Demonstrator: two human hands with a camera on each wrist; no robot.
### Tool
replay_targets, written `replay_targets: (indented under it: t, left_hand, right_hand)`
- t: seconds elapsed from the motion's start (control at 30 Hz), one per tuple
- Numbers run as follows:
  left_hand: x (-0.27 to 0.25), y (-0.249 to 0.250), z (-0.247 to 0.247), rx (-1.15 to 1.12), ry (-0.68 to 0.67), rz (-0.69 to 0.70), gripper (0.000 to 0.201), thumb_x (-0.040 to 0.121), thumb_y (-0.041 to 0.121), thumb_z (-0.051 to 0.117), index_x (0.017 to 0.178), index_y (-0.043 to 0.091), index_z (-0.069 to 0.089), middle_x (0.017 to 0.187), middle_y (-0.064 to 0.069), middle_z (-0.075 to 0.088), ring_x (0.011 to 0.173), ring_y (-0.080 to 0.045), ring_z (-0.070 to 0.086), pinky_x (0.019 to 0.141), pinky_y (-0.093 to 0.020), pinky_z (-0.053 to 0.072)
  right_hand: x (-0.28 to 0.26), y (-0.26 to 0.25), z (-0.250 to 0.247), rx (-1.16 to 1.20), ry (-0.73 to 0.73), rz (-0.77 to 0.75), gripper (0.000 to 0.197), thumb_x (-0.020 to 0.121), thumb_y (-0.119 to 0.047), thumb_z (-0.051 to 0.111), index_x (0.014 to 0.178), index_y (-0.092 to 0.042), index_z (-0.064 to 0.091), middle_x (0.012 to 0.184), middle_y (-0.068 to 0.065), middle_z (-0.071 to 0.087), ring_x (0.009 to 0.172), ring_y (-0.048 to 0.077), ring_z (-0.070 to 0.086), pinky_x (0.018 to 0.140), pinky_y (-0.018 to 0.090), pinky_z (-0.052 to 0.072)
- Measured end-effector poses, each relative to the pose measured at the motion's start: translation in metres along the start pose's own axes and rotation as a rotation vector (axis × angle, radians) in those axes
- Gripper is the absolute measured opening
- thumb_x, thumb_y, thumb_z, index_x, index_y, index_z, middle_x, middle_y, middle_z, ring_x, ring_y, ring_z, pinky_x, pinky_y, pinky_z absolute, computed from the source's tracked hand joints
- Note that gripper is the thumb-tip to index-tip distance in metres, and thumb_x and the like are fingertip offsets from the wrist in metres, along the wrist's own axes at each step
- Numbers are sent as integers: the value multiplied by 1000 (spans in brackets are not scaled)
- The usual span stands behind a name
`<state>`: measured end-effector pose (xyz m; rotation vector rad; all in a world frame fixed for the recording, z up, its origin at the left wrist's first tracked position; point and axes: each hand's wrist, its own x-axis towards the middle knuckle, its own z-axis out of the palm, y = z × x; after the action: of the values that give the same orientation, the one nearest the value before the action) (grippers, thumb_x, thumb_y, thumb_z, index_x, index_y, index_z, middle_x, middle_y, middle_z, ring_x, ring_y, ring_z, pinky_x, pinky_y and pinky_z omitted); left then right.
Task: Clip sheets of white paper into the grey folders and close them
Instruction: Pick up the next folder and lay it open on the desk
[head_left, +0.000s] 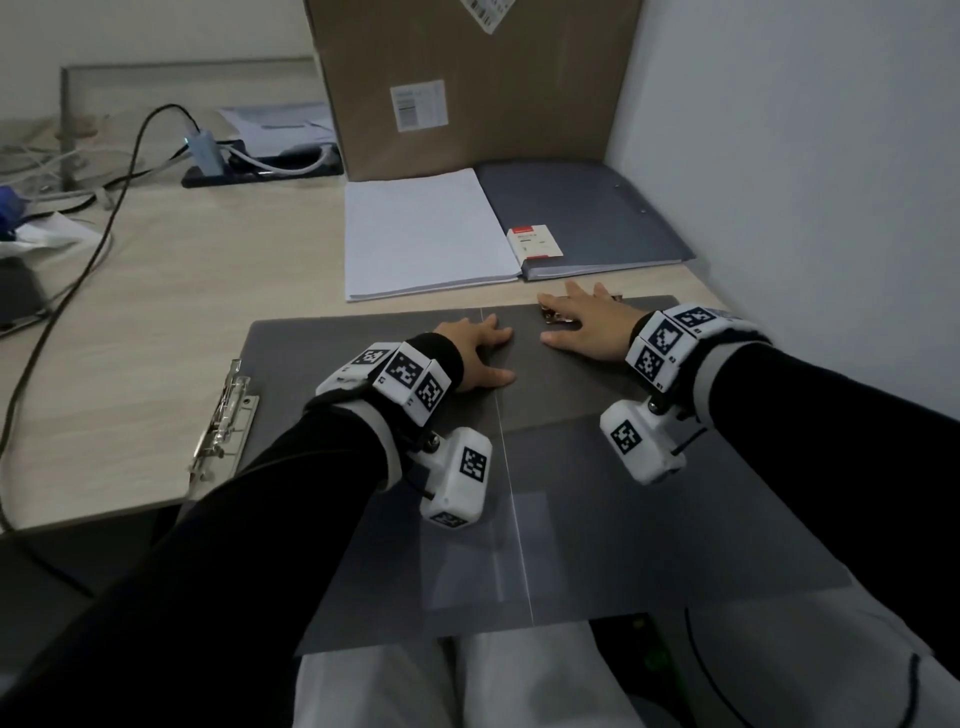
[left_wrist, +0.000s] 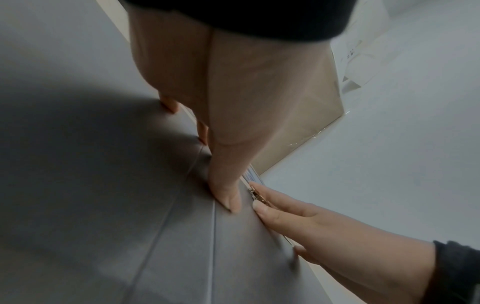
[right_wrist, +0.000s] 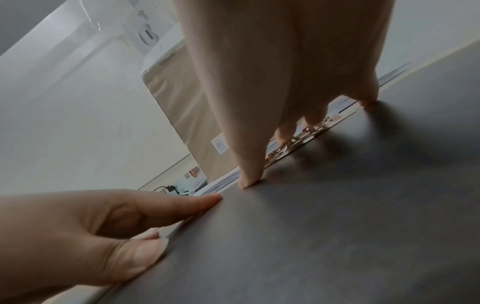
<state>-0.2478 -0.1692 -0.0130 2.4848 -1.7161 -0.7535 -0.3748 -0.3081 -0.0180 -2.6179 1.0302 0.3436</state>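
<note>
The wide grey plastic folder is lying open at the near edge of the pale wooden desk, looking light, stiff and slick, best taken by an edge. The left hand is pressing flat with spread fingers; the right hand, also spread, is touching the metal clip.

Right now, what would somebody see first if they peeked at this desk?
Probably the open grey folder lying flat in front, with the left hand and right hand spread on it. Behind it, a stack of white paper lies beside closed grey folders, before a big cardboard box.
</note>
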Motion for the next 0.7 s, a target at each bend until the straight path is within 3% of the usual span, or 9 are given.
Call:
replay_targets:
  t: [0.17, 0.27, 0.37, 0.43, 0.5, 0.6, 0.67, 0.7]
  left_hand:
    - [0, 0, 2, -10, -11, -8, 71, 90, 44, 52, 150, 31, 17, 161, 6, 5, 150, -23, 5, 122, -39, 7]
    - [-1, 1, 1, -9, -18, -13, 71, 90, 43, 52, 150, 30, 17, 161, 6, 5, 150, -23, 4, 122, -39, 6]
    - [-4, 3, 0, -4, -27, -13, 70, 91, 42, 52, 150, 29, 16, 161, 5, 4, 150, -22, 3, 122, -39, 6]
    - [-5, 4, 0, -1, -30, -13, 70, 92, 40, 51, 151, 29, 15, 161, 5, 4, 150, -23, 3, 122, -39, 6]
    - [-6, 5, -1, -1, -27, -11, 69, 93, 39, 50, 151, 29, 15, 161, 5, 3, 150, -23, 2, 121, -38, 6]
    - [-6, 5, 0, -5, -27, -10, 69, 93, 39, 50, 151, 29, 15, 161, 6, 3, 150, -23, 2, 120, -38, 6]
    - [-6, 5, 0, -2, -25, -8, 69, 93, 39, 50, 151, 28, 14, 161, 5, 3, 150, -23, 2, 120, -38, 6]
    - [-5, 5, 0, -1, -24, -8, 69, 93, 39, 50, 151, 28, 15, 161, 5, 3, 150, -23, 2, 120, -37, 6]
  right_hand:
    - [-3, 4, -3, 139, 33, -21, 61, 93, -43, 51, 148, -36, 26, 162, 4, 5, 148, 36, -4, 121, 49, 5]
    - [-5, 5, -5, 208, 77, -68, 53, 91, -36, 56, 141, -27, 40, 153, 8, 34, 145, 34, 19, 117, 39, 18]
    - [-8, 5, -19, 361, 189, -94, 37, 91, -30, 57, 124, -13, 52, 125, 9, 57, 115, 23, 52, 92, 29, 37]
    - [-10, 10, -32, 487, 299, -50, 28, 93, -27, 53, 113, -9, 60, 106, 6, 60, 95, 17, 53, 78, 25, 39]
    - [-11, 24, -42, 503, 434, 24, 21, 93, -23, 52, 101, -13, 69, 94, 1, 59, 86, 14, 52, 70, 23, 39]
    - [-16, 51, -42, 445, 518, 151, 26, 93, -23, 53, 104, -12, 74, 91, 2, 63, 86, 17, 57, 77, 23, 41]
    - [-20, 63, -36, 321, 408, 216, 34, 97, -23, 45, 117, -6, 67, 113, 13, 66, 105, 28, 59, 89, 28, 43]
    - [-23, 65, -33, 268, 315, 247, 38, 99, -21, 40, 125, -3, 60, 128, 17, 60, 118, 31, 55, 97, 31, 40]
